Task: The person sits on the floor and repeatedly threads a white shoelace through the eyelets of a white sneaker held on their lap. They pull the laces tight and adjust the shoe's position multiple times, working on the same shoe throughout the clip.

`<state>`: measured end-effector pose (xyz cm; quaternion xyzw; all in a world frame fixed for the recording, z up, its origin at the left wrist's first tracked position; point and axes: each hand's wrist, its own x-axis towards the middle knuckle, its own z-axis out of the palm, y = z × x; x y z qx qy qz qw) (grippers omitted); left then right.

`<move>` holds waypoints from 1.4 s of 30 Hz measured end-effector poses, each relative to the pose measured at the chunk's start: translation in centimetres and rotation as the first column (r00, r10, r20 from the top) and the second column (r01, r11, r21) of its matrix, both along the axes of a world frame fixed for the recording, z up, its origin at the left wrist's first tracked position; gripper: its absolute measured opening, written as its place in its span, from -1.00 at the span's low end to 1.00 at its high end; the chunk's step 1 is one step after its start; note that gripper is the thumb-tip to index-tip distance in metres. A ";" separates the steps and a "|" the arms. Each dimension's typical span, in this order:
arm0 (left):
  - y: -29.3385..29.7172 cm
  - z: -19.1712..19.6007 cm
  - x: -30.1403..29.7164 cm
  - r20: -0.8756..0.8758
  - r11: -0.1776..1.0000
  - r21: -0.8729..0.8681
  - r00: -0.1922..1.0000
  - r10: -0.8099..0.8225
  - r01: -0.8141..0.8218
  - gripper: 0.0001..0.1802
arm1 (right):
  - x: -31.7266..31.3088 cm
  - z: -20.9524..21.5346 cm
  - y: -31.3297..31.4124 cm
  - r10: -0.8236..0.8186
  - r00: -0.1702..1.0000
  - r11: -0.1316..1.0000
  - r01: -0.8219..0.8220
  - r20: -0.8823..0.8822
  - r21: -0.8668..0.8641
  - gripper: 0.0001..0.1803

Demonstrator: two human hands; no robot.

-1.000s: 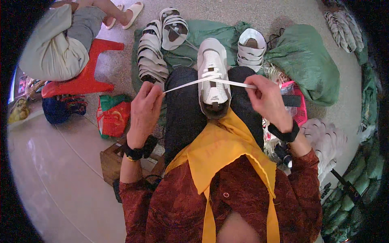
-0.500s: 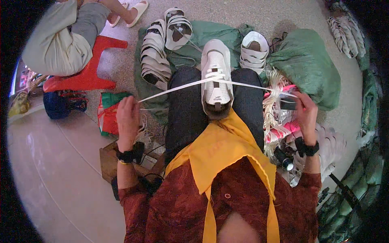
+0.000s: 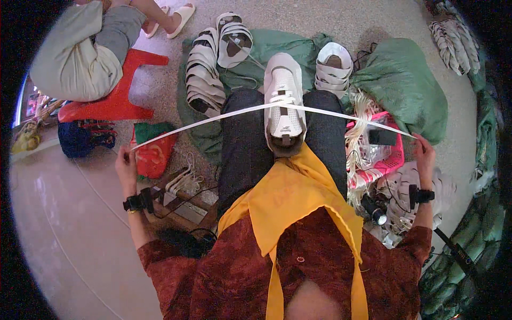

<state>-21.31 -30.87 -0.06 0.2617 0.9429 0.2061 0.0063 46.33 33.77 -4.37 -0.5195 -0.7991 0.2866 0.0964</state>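
Shoe: one white sneaker, toe pointing away, resting between the thighs of dark trousers, just beyond a yellow apron.
Lace: a flat white strip crossing the shoe's throat and stretching out to both sides.
Left hand: fingers pinching one lace end; the hand is out beside a red-and-green bag.
Right hand: fingers pinching the other end; the hand is just beside a pink basket.
Slip risk: nothing but lap and lace appears to steady the shoe, so an uneven tug could twist or tip it.
Lace risk: unequal pull could leave one end short; slack could let the strip twist.
Snag risk: the right stretch passes over loose laces by the basket and might catch if lowered.
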 end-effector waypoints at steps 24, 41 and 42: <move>8.7 3.0 -1.0 -0.019 0.984 -0.084 0.987 -0.158 0.156 -0.94 | -9.4 -4.2 0.6 0.259 0.965 0.806 -0.245 -0.050 -0.540 -0.67; 22.4 1.8 17.1 0.683 0.931 0.289 0.633 -0.365 0.224 -0.93 | -23.4 3.1 -12.9 0.304 0.772 0.854 -0.480 -0.558 -0.199 -0.81; 23.5 2.0 18.1 0.664 0.914 0.331 0.629 -0.403 0.236 -0.94 | -24.8 3.1 -13.6 0.375 0.775 0.849 -0.507 -0.508 -0.147 -0.81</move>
